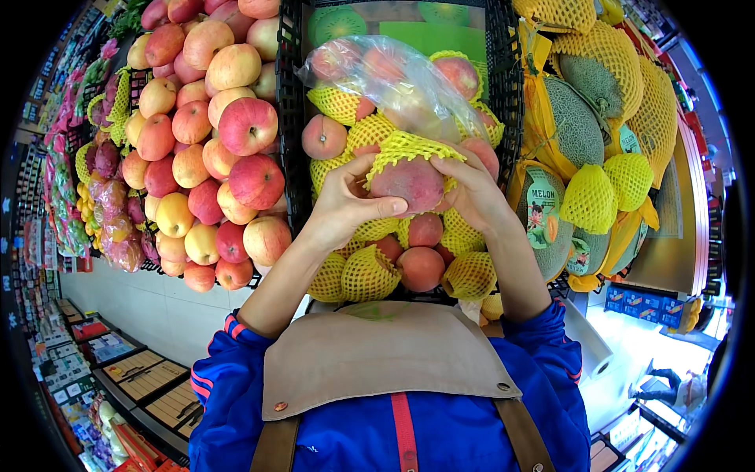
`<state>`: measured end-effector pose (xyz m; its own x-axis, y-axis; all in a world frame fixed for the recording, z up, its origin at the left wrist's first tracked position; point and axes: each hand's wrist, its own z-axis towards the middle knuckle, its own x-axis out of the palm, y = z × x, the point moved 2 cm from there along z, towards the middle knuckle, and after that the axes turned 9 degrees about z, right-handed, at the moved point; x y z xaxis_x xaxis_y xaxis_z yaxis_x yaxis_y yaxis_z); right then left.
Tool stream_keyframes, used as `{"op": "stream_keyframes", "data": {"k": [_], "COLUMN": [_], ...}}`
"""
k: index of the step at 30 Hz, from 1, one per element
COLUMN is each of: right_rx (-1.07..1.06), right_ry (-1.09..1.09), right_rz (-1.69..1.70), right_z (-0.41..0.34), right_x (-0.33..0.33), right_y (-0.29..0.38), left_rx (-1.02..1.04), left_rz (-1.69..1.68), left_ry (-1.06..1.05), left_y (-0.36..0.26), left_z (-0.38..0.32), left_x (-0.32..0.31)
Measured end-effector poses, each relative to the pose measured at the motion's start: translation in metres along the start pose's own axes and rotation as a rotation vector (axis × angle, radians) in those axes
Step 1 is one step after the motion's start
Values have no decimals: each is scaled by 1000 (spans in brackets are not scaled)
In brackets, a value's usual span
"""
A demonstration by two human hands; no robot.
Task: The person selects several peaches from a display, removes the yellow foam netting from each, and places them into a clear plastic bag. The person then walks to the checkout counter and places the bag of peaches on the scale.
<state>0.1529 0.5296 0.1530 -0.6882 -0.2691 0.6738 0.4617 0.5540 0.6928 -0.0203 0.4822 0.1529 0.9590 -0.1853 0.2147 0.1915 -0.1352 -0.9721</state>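
Between both hands is a reddish peach point(408, 184), partly covered at its far side by a yellow foam net sleeve point(413, 147). My left hand point(345, 203) grips the peach from the left, its thumb across the near face. On the right, my right hand point(472, 186) holds the sleeve's edge and the peach's side. Beneath them, several peaches point(421, 268) fill a black crate, some bare and some in yellow foam nets point(370, 274). A clear plastic bag point(407, 88) lies over the peaches beyond my hands.
Left of the crate's black wall point(293, 118) are piled red and yellow apples point(191, 122). Netted melons point(572, 115) stand to the right, with two foam-sleeved fruits point(590, 197) on them. My beige apron point(383, 354) touches the near side. A person point(678, 386) is at far right.
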Motion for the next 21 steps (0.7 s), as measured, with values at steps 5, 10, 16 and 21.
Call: {"op": "stream_keyframes", "data": {"k": [5,10,16,21], "right_rx": [1,-122,-102,-271], "right_ry": [-17,117,207,265], "right_rz": [-154,-421,-859,-1269], "right_z": [-1,-1,-2,-14], "right_x": [-5,-9,-27,-24], "right_y": [-6,-24,-35,-36], "left_rx": [-12,304,-142,-449], "left_rz": [-157,840,-117,-361], "left_ry": [-36,-112,0,36], "left_y": [2,9,20,28], "left_z": [-6,-22,-34,-52], "left_x": [1,10,-5,-9]}}
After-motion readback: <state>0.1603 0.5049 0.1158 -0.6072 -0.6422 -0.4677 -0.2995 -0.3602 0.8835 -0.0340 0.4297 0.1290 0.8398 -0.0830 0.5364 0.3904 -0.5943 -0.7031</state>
